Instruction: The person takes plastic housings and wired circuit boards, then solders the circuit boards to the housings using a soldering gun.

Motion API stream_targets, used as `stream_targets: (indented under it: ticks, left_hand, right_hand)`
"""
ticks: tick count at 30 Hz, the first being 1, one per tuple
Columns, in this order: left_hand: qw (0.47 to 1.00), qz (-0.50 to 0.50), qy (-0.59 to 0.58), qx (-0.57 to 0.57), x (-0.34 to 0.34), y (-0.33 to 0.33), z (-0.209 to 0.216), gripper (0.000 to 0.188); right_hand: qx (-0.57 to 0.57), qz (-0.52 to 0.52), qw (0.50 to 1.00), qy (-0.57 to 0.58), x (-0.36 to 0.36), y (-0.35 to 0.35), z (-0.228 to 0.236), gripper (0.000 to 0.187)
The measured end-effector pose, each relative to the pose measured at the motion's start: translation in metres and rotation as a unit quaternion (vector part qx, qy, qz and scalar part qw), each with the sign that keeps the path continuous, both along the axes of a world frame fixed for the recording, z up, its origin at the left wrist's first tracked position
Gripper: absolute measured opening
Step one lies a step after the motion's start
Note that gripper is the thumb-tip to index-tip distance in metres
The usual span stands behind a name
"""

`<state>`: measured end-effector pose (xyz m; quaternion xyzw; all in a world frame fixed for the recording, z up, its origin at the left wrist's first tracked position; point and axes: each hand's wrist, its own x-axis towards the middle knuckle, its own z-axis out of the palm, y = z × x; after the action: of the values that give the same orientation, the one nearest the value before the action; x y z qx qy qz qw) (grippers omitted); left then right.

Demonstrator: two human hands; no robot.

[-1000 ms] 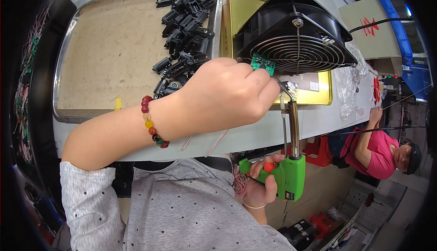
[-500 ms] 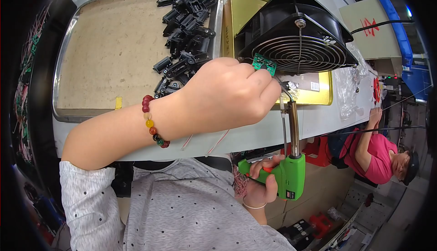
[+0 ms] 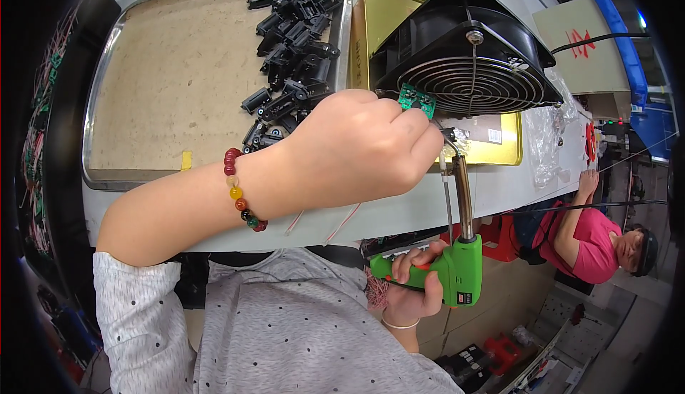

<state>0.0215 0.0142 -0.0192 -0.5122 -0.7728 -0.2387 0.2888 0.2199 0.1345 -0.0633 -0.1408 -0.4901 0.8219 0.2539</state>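
Note:
My left hand (image 3: 367,148), a bead bracelet at its wrist, is closed in a fist over the bench. A small green circuit board (image 3: 416,100) sticks out past its knuckles, in front of a fan grille; the fingertips gripping it are hidden beneath the hand. Lower down, my right hand (image 3: 414,287) is wrapped round the handle of a green soldering gun (image 3: 464,273). The gun's metal barrel points up, and its bent tip ends close beside my left fingers. Whether the tip touches the board cannot be seen.
A black fan (image 3: 471,73) stands at a gold tin (image 3: 512,150). Left of it, a metal-rimmed tray (image 3: 171,80) holds a pile of black plastic housings (image 3: 296,51). Clear plastic wrap (image 3: 549,151) lies right of the tin. A person in pink (image 3: 589,251) sits at far right.
The soldering gun's body has shifted slightly right and up in my right hand. My left hand and the circuit board have moved a touch to the right.

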Motion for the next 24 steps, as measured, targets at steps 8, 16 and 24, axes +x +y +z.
stream_targets:
  ticks: [8,16,24]
  left_hand:
    - [1.0,-0.001,0.004,-0.001,0.0003,0.0,-0.0002,0.016]
    - [1.0,0.0,0.006,0.006,0.0003,-0.0003,-0.0018,0.017]
    - [1.0,0.002,0.007,-0.004,0.0005,-0.001,-0.0001,0.017]
  right_hand:
    - [0.011,-0.009,1.0,-0.013,0.0005,-0.0022,0.0014,0.042]
    - [0.007,-0.013,1.0,0.019,0.0023,-0.0029,0.0006,0.042]
    - [-0.006,-0.003,0.999,0.042,0.0016,0.0023,-0.001,0.046]
